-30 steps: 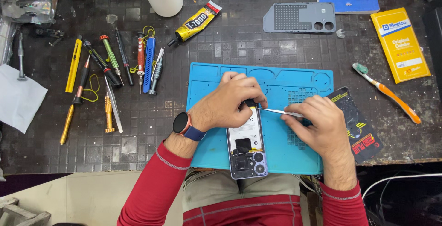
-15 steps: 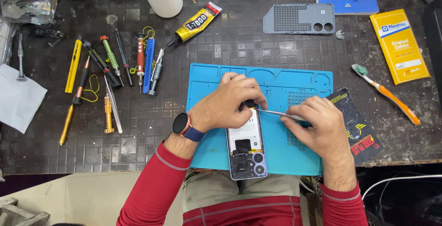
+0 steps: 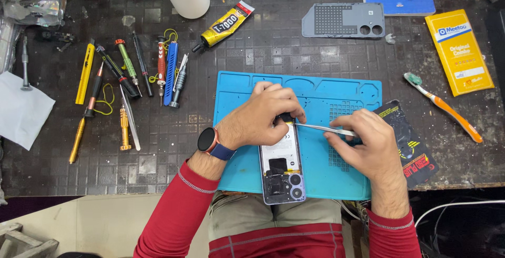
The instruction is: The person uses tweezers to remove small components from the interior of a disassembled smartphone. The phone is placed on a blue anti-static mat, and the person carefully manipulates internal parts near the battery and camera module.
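The left hand point(image 3: 265, 113) comes in from the lower left with the forearm in a red sleeve and a watch on the wrist; it lies palm down over the top end of the opened phone point(image 3: 281, 166), fingers bent. The right hand point(image 3: 365, 145) comes from the lower right and rests on the blue mat point(image 3: 321, 92), its fingers pointing left. The phone lies with its back cover off, on the front part of the mat, lengthwise toward the person, the camera lenses at the near end and a white plate in the middle. The left hand is pressing and gripping the far end of the phone. The right hand is closed around thin metal tweezers point(image 3: 323, 128), whose tip reaches the phone's upper edge just beside the left fingers.
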